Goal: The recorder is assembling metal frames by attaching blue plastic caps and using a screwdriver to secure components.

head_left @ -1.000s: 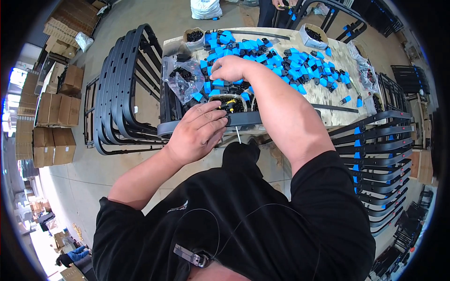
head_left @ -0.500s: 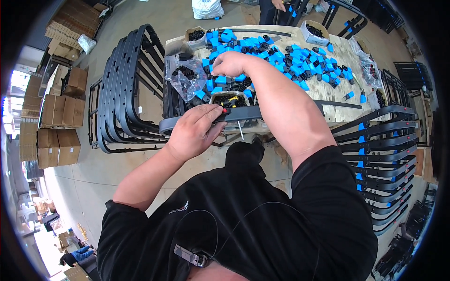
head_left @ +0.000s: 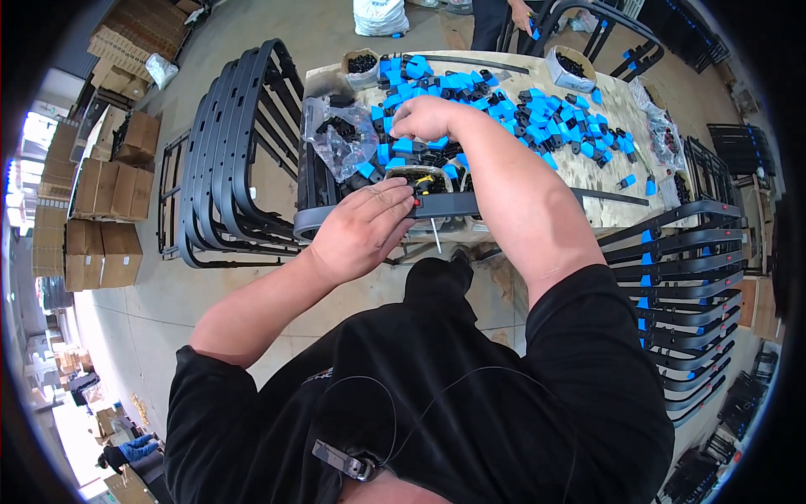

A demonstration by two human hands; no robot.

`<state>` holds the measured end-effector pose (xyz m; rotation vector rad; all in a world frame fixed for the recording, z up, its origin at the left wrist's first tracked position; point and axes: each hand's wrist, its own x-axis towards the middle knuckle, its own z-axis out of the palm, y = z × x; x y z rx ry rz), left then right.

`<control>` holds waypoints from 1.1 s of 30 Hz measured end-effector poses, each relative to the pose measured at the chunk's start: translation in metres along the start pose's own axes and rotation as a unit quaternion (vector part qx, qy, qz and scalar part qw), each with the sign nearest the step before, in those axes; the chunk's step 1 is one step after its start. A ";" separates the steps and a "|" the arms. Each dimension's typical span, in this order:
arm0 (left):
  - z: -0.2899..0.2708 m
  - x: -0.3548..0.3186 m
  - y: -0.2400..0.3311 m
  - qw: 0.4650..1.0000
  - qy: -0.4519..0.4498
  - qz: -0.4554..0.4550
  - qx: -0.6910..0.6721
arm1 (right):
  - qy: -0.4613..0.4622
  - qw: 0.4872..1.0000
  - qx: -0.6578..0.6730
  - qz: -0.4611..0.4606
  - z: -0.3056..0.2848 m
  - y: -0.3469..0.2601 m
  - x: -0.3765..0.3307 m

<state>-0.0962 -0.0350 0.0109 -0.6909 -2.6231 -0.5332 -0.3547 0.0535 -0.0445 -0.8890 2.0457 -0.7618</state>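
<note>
A black metal frame [head_left: 457,204] lies along the table's near edge, and my left hand [head_left: 357,228] is closed over its bar, fingers on top and thumb below. Right by those fingertips a small red piece [head_left: 416,202] shows on the bar. My right hand [head_left: 426,118] reaches over the left part of the pile of blue-and-black plastic pieces [head_left: 554,118], its fingers curled down together; what they hold, if anything, is hidden. Between my hands stands a small container [head_left: 410,170] of black parts with a yellow-and-black tool [head_left: 424,182] on it. A thin white rod [head_left: 437,238] hangs below the bar.
A clear plastic bag [head_left: 357,139] lies at the table's left, near a box of black parts [head_left: 361,71]. Another such box [head_left: 573,69] stands at the back. Black frames are stacked at left [head_left: 231,160] and right [head_left: 688,286]. A person's hand [head_left: 522,17] shows beyond the table.
The view has shifted slightly, so the table sits a little further right and lower. My left hand lies flatter along the bar; my right hand stays over the pile.
</note>
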 end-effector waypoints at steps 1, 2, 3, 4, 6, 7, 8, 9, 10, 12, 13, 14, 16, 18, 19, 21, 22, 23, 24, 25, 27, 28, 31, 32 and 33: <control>0.000 -0.001 -0.002 1.000 0.002 0.002 0.001 | -0.011 1.000 0.017 0.018 -0.002 0.001 0.002; 0.001 -0.002 -0.004 1.000 0.000 -0.016 -0.025 | -0.021 0.999 0.034 0.036 -0.002 0.003 0.002; 0.000 -0.004 -0.005 0.998 -0.003 -0.034 -0.052 | -0.030 0.997 0.063 0.037 -0.002 0.005 0.002; -0.003 -0.001 -0.003 0.998 0.001 -0.030 -0.051 | -0.025 0.997 0.060 0.037 -0.003 0.009 0.002; -0.011 0.004 0.006 0.985 0.023 -0.151 -0.083 | -0.032 0.997 0.048 0.045 -0.002 0.016 0.002; -0.014 0.003 0.009 0.976 0.040 -0.187 -0.100 | -0.018 0.998 0.031 0.048 0.000 0.012 0.000; -0.016 0.000 0.007 0.977 0.044 -0.185 -0.097 | -0.015 0.999 0.027 0.044 -0.001 0.007 -0.002; -0.015 -0.004 0.001 0.980 0.031 -0.166 -0.104 | -0.001 0.998 0.013 0.056 -0.003 0.003 -0.003; -0.013 -0.009 -0.002 0.983 0.017 -0.147 -0.112 | 0.013 0.997 0.000 0.070 -0.003 0.000 -0.007; -0.007 -0.005 0.003 0.987 0.010 -0.116 -0.110 | 0.056 0.997 0.001 0.049 -0.007 0.023 0.003; -0.005 0.000 0.005 0.991 0.000 -0.103 -0.089 | 0.201 0.977 -0.027 -0.068 -0.009 0.035 0.008; -0.004 0.003 0.006 0.994 -0.006 -0.094 -0.063 | 0.334 0.922 -0.061 -0.188 -0.013 0.018 -0.001; -0.006 0.004 0.012 0.994 -0.016 -0.093 -0.062 | 0.439 0.874 0.065 -0.199 -0.013 -0.012 -0.021; -0.009 0.002 0.015 0.978 -0.090 -0.185 -0.019 | 0.562 0.759 0.033 -0.326 -0.005 -0.057 -0.061; -0.007 -0.003 0.011 0.979 -0.083 -0.185 0.000 | 0.608 0.694 -0.003 -0.386 0.009 -0.084 -0.094; -0.012 -0.002 0.012 0.980 -0.095 -0.177 -0.004 | 0.613 0.635 0.048 -0.468 0.056 -0.109 -0.158; -0.010 0.000 0.013 0.977 -0.127 -0.174 -0.009 | 0.611 0.628 0.062 -0.478 0.087 -0.103 -0.186; -0.005 -0.003 0.010 0.981 -0.115 -0.159 -0.001 | 0.589 0.674 0.052 -0.443 0.125 -0.090 -0.209; -0.005 0.001 0.013 0.983 -0.108 -0.147 0.013 | 0.558 0.704 0.020 -0.440 0.151 -0.072 -0.226; -0.003 0.005 0.017 0.983 -0.109 -0.141 0.038 | 0.550 0.745 -0.008 -0.377 0.182 -0.044 -0.236; -0.004 0.013 0.027 0.973 -0.146 -0.153 0.087 | 0.404 0.895 0.167 -0.093 0.260 0.050 -0.258; -0.005 0.018 0.032 0.966 -0.167 -0.171 0.094 | 0.379 0.906 0.188 0.023 0.293 0.092 -0.282; -0.007 0.011 0.039 0.972 -0.149 -0.151 0.099 | 0.249 0.937 0.045 0.241 0.393 0.214 -0.366; -0.007 0.010 0.046 0.966 -0.175 -0.150 0.114 | 0.222 0.933 0.062 0.277 0.410 0.225 -0.401; 0.002 0.027 0.062 0.972 -0.169 -0.124 0.103 | 0.232 0.923 0.067 0.298 0.416 0.224 -0.427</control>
